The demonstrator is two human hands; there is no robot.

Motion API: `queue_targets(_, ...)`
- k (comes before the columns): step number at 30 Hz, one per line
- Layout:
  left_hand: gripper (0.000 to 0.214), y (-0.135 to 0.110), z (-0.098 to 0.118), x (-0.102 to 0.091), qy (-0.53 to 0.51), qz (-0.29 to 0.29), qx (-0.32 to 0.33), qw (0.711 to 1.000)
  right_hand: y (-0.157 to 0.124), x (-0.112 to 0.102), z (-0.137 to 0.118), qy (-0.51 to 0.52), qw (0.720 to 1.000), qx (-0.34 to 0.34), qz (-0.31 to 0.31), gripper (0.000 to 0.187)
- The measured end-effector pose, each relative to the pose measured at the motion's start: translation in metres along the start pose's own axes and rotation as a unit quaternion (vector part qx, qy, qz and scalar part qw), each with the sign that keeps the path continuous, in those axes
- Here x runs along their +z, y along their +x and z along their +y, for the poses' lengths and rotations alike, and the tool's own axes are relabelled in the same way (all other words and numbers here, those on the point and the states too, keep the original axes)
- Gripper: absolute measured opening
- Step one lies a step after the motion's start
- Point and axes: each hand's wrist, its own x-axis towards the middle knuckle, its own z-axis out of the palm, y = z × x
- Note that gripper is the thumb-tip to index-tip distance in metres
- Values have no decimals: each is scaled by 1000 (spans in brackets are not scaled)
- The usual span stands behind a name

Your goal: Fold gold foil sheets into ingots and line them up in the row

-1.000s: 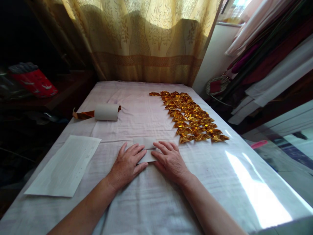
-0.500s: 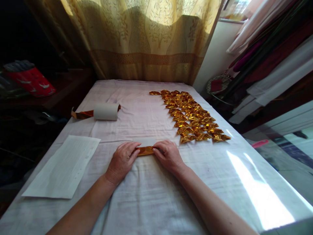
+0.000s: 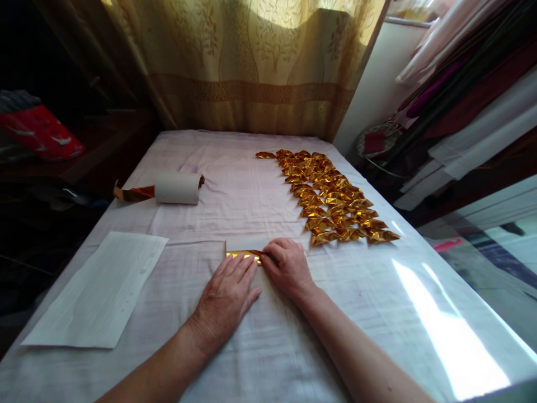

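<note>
A piece of gold foil paper [image 3: 235,254] with a pale backing lies on the bed-like cloth in front of me, its near part folded. My left hand [image 3: 232,288] rests flat across its near edge, fingers stretched out and thumb apart. At the paper's right end, my right hand [image 3: 289,264] pinches the folded edge between thumb and fingers. To the right beyond my hands sit several rows of folded gold foil ingots [image 3: 331,198]. My palms hide part of the paper.
A pale cloth [image 3: 201,364] covers the table. On its left lie a printed white sheet [image 3: 100,288] and a grey roll [image 3: 176,188] with gold foil sticking out of its end. A red container [image 3: 42,131] stands at far left; a curtain [image 3: 251,101] hangs behind.
My left hand has let go of the left end of the fold and now lies flat on the foil paper. The right hand still pinches its end. The view has shifted slightly.
</note>
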Motion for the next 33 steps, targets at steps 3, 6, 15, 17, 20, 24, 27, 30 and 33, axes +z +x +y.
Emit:
queue_targets(3,43,-2,-1,4,-13,-13,-6,1000,0,0,0,1,1000,2,-4,8)
queue_targets(6,44,-3,-2,6,-24,-21,-11,999,0,-1,1,2,1000,4,-7,8)
queue_targets(15,45,-5,-3,6,-44,-25,-18,999,-2,2,1,1,1000,16,2,10)
queue_targets(17,44,-5,-3,7,-43,-21,-17,999,-2,2,1,0,1000,19,4,16)
queue_targets(20,44,-5,-3,7,-35,-20,-15,999,-2,2,2,-3,1000,22,2,16)
queue_targets(24,43,-4,-3,6,-39,-24,-19,999,-2,0,2,-7,1000,16,-15,5)
queue_targets(27,44,-4,-2,6,-47,-27,-25,998,-1,-1,1,-10,1000,7,-19,7)
queue_targets(30,44,-3,-2,6,-49,-28,-26,998,-1,-2,-3,-25,999,7,-26,10)
queue_targets(33,44,-3,-2,6,-47,-28,-24,998,-2,-3,-6,-41,999,8,-29,12)
